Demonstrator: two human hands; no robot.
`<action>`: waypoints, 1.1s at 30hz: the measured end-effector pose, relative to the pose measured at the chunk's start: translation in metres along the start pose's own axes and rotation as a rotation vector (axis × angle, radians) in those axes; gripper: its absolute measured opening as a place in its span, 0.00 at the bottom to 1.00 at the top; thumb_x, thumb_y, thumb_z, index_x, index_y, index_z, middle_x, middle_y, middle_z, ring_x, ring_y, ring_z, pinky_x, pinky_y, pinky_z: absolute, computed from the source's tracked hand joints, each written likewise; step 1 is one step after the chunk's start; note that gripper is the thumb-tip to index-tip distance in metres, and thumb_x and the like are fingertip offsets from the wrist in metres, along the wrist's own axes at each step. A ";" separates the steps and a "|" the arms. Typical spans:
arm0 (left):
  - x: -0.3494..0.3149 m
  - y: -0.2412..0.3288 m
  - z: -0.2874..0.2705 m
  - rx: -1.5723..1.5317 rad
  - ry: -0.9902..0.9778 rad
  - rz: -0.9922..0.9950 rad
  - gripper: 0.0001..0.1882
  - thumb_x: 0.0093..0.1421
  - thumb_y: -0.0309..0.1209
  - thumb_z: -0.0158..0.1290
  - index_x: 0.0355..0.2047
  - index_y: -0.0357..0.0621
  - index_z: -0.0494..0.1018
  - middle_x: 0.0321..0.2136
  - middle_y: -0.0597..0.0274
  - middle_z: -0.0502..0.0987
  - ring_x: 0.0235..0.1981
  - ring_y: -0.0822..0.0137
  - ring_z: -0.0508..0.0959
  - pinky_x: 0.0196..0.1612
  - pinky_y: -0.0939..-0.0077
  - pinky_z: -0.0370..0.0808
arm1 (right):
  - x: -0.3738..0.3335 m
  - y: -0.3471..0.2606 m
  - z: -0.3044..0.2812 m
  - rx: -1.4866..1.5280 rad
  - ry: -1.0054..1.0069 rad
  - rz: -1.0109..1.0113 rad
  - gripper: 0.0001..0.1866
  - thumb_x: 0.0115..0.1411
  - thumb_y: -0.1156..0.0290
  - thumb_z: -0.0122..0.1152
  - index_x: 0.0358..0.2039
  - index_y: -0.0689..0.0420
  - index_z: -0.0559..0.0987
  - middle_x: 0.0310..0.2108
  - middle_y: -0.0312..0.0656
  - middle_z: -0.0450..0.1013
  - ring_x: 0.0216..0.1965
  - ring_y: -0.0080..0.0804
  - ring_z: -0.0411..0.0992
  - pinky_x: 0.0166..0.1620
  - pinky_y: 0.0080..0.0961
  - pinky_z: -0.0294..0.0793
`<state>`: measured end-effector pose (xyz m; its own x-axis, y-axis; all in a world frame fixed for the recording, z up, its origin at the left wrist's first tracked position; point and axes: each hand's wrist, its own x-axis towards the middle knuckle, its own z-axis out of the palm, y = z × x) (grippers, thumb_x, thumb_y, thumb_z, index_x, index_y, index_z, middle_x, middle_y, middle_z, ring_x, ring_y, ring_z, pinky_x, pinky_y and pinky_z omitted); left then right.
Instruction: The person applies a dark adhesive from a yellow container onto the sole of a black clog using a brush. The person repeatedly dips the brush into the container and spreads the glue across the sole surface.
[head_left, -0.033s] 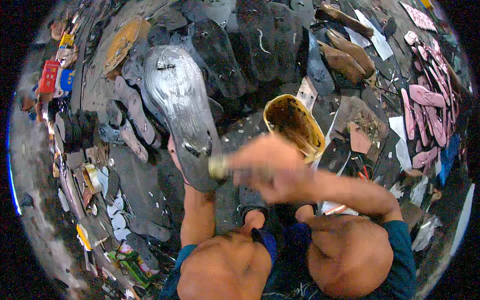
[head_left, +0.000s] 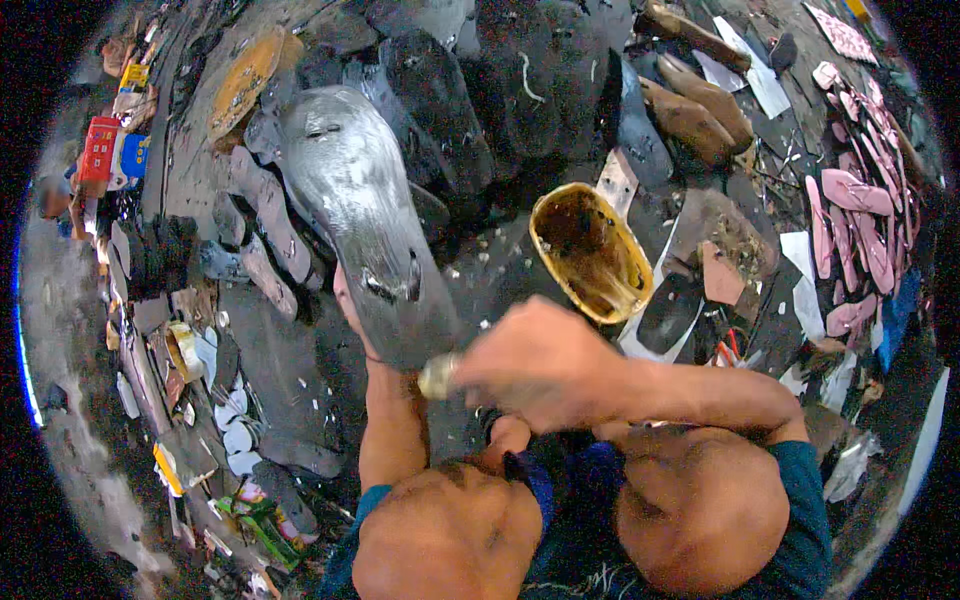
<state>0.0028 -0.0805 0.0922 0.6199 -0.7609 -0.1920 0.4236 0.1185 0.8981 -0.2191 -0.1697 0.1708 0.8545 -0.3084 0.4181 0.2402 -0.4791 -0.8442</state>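
While the grey shoe sole (head_left: 365, 215) is held up from beneath by the left hand (head_left: 352, 305) — grip mostly hidden, closure cannot be told — the right hand (head_left: 535, 365) is closed on a small brush-like tool (head_left: 438, 377) at the sole's heel end. Surface looks largely coated and shiny; heel end judged left. The yellow glue tub (head_left: 590, 250) is seen just beside. Tool tip blurred.

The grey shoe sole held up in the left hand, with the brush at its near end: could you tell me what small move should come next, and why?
Probably a short brush stroke up the sole. The right hand holds the brush tip at the sole's near end, the left hand supports it from beneath, and the open yellow glue pot sits just beyond.
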 end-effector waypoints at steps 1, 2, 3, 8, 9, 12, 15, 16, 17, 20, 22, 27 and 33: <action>0.005 -0.004 0.014 -0.032 -0.038 -0.011 0.19 0.70 0.39 0.42 0.47 0.38 0.75 0.40 0.57 0.80 0.37 0.65 0.80 0.43 0.71 0.79 | -0.014 -0.007 0.008 -0.033 -0.111 -0.038 0.29 0.47 0.67 0.68 0.53 0.44 0.78 0.37 0.38 0.76 0.40 0.37 0.75 0.42 0.34 0.72; 0.005 0.007 0.028 -0.042 -0.057 0.000 0.20 0.70 0.41 0.42 0.47 0.39 0.75 0.40 0.58 0.80 0.36 0.66 0.80 0.42 0.72 0.78 | -0.014 -0.009 0.015 -0.087 -0.070 -0.142 0.33 0.44 0.65 0.68 0.55 0.42 0.76 0.36 0.36 0.75 0.42 0.38 0.73 0.43 0.35 0.71; 0.001 0.001 0.035 -0.133 -0.061 -0.057 0.20 0.70 0.42 0.42 0.48 0.40 0.75 0.40 0.59 0.80 0.36 0.67 0.80 0.41 0.74 0.78 | -0.001 -0.005 0.002 -0.191 -0.033 -0.127 0.33 0.44 0.65 0.68 0.55 0.43 0.76 0.36 0.36 0.74 0.42 0.38 0.73 0.44 0.35 0.71; -0.001 -0.025 0.031 -0.612 -0.249 -0.282 0.19 0.73 0.38 0.40 0.56 0.41 0.70 0.45 0.61 0.78 0.42 0.69 0.79 0.45 0.73 0.78 | 0.053 0.030 -0.030 -0.378 0.163 -0.185 0.28 0.47 0.69 0.63 0.53 0.46 0.77 0.36 0.37 0.74 0.38 0.39 0.72 0.42 0.36 0.73; 0.001 -0.019 0.029 -0.458 -0.260 -0.233 0.20 0.74 0.38 0.38 0.57 0.40 0.69 0.47 0.60 0.78 0.45 0.67 0.79 0.49 0.70 0.77 | 0.036 0.020 -0.016 -0.396 0.130 -0.230 0.25 0.49 0.66 0.61 0.51 0.47 0.78 0.36 0.36 0.74 0.37 0.37 0.73 0.39 0.36 0.73; -0.002 0.018 0.058 -0.060 0.116 -0.268 0.22 0.73 0.42 0.38 0.56 0.41 0.70 0.52 0.58 0.76 0.48 0.61 0.79 0.56 0.62 0.74 | 0.010 -0.004 -0.001 -0.326 0.062 -0.291 0.23 0.51 0.64 0.60 0.50 0.49 0.78 0.36 0.36 0.74 0.35 0.37 0.73 0.36 0.35 0.73; 0.001 0.004 0.061 -0.199 0.126 -0.322 0.23 0.72 0.44 0.40 0.54 0.41 0.73 0.49 0.57 0.78 0.46 0.60 0.79 0.53 0.63 0.76 | 0.033 0.001 -0.028 -0.311 0.198 -0.249 0.22 0.53 0.64 0.59 0.50 0.49 0.78 0.36 0.35 0.74 0.33 0.35 0.73 0.35 0.34 0.73; -0.002 0.007 0.066 -0.164 0.048 -0.282 0.22 0.72 0.44 0.40 0.52 0.41 0.73 0.47 0.57 0.79 0.44 0.61 0.80 0.51 0.64 0.77 | 0.029 0.006 -0.026 -0.301 0.147 -0.208 0.22 0.53 0.64 0.59 0.51 0.48 0.78 0.37 0.35 0.74 0.33 0.34 0.73 0.35 0.33 0.73; -0.005 0.014 0.071 -0.132 -0.027 -0.235 0.22 0.72 0.43 0.41 0.51 0.41 0.74 0.45 0.57 0.80 0.42 0.61 0.81 0.49 0.65 0.78 | 0.024 0.011 -0.021 -0.295 0.102 -0.176 0.22 0.54 0.64 0.58 0.51 0.48 0.78 0.37 0.35 0.74 0.34 0.33 0.73 0.35 0.32 0.73; 0.003 -0.003 0.033 -0.489 -0.133 -0.236 0.20 0.71 0.39 0.40 0.48 0.39 0.75 0.43 0.56 0.81 0.38 0.60 0.82 0.45 0.62 0.80 | -0.001 -0.020 0.002 -0.095 0.006 -0.244 0.20 0.51 0.67 0.62 0.47 0.48 0.80 0.37 0.39 0.77 0.38 0.38 0.77 0.38 0.33 0.75; -0.008 -0.016 0.025 -0.509 -0.217 -0.205 0.20 0.70 0.39 0.39 0.48 0.37 0.75 0.42 0.55 0.81 0.37 0.60 0.82 0.44 0.60 0.81 | 0.030 0.011 -0.032 -0.192 -0.269 0.107 0.17 0.54 0.69 0.65 0.46 0.52 0.81 0.38 0.42 0.78 0.39 0.37 0.77 0.40 0.32 0.75; -0.020 0.021 0.080 -0.478 -0.060 -0.539 0.22 0.69 0.37 0.41 0.57 0.36 0.71 0.45 0.56 0.80 0.45 0.58 0.80 0.52 0.61 0.77 | 0.087 0.101 -0.087 -0.485 0.479 0.148 0.11 0.62 0.73 0.62 0.45 0.57 0.80 0.37 0.47 0.80 0.40 0.37 0.79 0.45 0.31 0.77; -0.016 -0.023 0.032 -0.105 -0.024 -0.285 0.23 0.68 0.34 0.43 0.58 0.34 0.69 0.47 0.56 0.79 0.46 0.61 0.79 0.55 0.66 0.75 | 0.065 0.017 -0.027 -0.436 -0.509 -0.068 0.19 0.55 0.69 0.59 0.49 0.46 0.80 0.35 0.36 0.78 0.36 0.37 0.75 0.38 0.33 0.73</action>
<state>-0.0382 -0.0914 0.0876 0.4507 -0.7879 -0.4197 0.6449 -0.0378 0.7634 -0.1721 -0.2200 0.1929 0.9802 0.1089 0.1653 0.1846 -0.8047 -0.5643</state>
